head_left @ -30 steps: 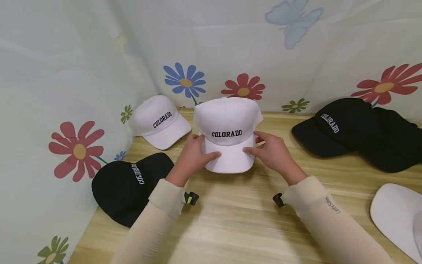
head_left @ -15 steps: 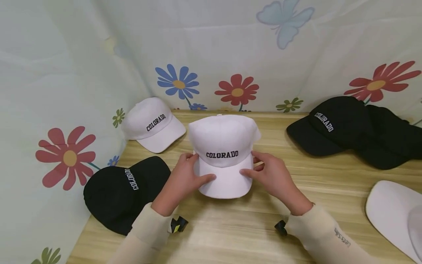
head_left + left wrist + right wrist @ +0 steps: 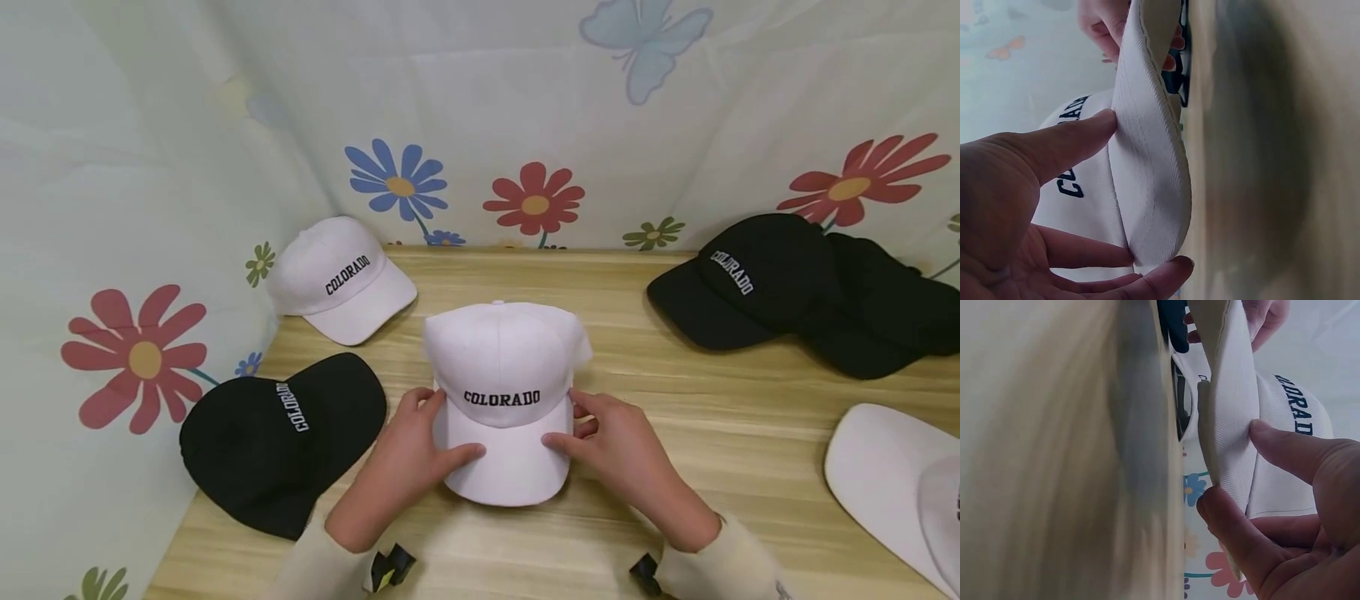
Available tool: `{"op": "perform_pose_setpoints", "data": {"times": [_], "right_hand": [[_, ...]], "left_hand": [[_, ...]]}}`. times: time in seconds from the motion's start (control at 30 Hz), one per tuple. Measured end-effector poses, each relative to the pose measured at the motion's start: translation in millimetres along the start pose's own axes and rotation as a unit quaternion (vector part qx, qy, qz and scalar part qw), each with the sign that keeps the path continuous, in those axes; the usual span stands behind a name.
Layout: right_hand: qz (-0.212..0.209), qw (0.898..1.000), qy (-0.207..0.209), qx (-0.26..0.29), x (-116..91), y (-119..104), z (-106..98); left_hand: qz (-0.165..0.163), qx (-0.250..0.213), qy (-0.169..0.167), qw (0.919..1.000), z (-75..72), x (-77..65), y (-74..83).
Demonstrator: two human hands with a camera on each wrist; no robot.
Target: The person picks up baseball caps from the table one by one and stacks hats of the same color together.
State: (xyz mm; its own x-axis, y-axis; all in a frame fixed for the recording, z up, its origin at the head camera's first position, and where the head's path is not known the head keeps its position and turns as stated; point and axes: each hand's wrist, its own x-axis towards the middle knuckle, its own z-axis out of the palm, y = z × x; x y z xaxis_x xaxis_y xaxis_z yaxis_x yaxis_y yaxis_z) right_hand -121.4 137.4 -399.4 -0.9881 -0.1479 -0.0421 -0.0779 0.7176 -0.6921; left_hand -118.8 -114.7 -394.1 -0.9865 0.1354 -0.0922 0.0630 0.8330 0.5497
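Note:
A white baseball cap (image 3: pixel 501 358) lettered COLORADO faces me in the middle of the head view, brim toward me. My left hand (image 3: pixel 408 458) grips the left side of its brim, thumb on top and fingers at the edge and below. On the opposite side my right hand (image 3: pixel 618 446) pinches the brim the same way. Both wrist views show a gap between the brim (image 3: pixel 1150 169) and the table, so the cap is held a little above the wood. In the right wrist view the thumb presses on the brim's upper face (image 3: pixel 1238 419).
A black cap (image 3: pixel 247 450) lies at the left, with another white cap (image 3: pixel 330 267) behind it. Two overlapping black caps (image 3: pixel 757 275) sit at the back right. A further white cap (image 3: pixel 870 475) is cut off by the right edge. Flowered cloth (image 3: pixel 487 100) hangs behind the wooden table (image 3: pixel 622 333).
Both hands have brought the white cap down and toward me in the head view, away from the cloth. The grip on the brim looks the same. The other caps keep their places on the table.

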Motion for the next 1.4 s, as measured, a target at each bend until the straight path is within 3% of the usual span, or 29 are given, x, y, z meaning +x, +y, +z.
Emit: {"op": "perform_pose_setpoints", "data": {"times": [0.33, 0.9, 1.17, 1.4], "right_hand": [[0.006, 1.000, -0.009, -0.016, -9, 5, 11], [0.016, 0.999, -0.032, -0.023, -12, 10, 13], [-0.015, 0.994, -0.015, -0.103, -12, 9, 13], [-0.017, 0.994, -0.007, -0.106, -13, 10, 13]], "left_hand": [[0.006, -0.004, -0.005, 1.0000, 12.8, -13.1, -7.8], [0.040, 0.014, -0.017, 0.9990, 21.7, -15.0, -12.7], [0.041, 0.021, -0.022, 0.9987, 24.7, -14.6, -12.3], [0.047, 0.030, -0.020, 0.9983, 26.1, -13.8, -12.2]]}}
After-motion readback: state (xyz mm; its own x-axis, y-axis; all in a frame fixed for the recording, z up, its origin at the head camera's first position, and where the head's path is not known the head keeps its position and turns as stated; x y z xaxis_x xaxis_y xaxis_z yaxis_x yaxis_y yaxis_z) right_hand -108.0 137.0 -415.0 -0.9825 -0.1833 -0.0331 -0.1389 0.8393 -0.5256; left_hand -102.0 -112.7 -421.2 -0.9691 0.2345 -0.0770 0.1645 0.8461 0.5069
